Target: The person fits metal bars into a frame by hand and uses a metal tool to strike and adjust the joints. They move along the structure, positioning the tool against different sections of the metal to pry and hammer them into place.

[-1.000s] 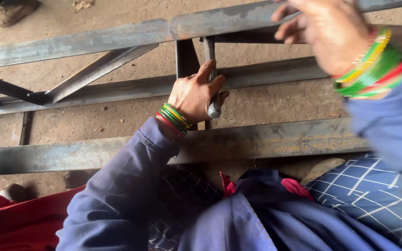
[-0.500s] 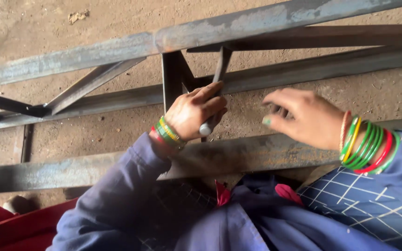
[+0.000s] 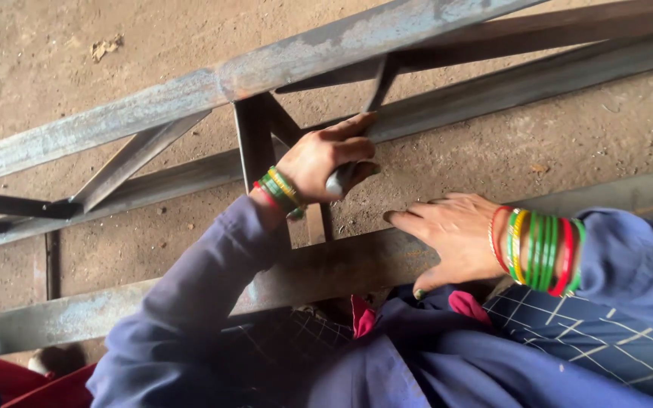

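Note:
My left hand (image 3: 326, 157) is closed around a thin diagonal steel strut (image 3: 341, 177) of a welded steel truss frame (image 3: 153, 102) that lies over the dirt floor. Green, yellow and red bangles ring that wrist. My right hand (image 3: 455, 234) rests flat, fingers spread, on the near steel rail (image 3: 319, 268) of the frame, just right of the strut. Its wrist carries a thick stack of green, yellow and red bangles (image 3: 542, 249). Both arms wear blue sleeves.
The frame has long rusty grey rails with upright and slanted braces (image 3: 134, 159) between them. Packed brown dirt floor (image 3: 568, 143) shows through the gaps. My blue and checked clothing (image 3: 568, 332) fills the bottom, with red cloth (image 3: 39, 385) at the lower left.
My right hand came down from the upper rail, crossed in front of me and now lies flat on the near rail. My left hand kept its grip on the strut.

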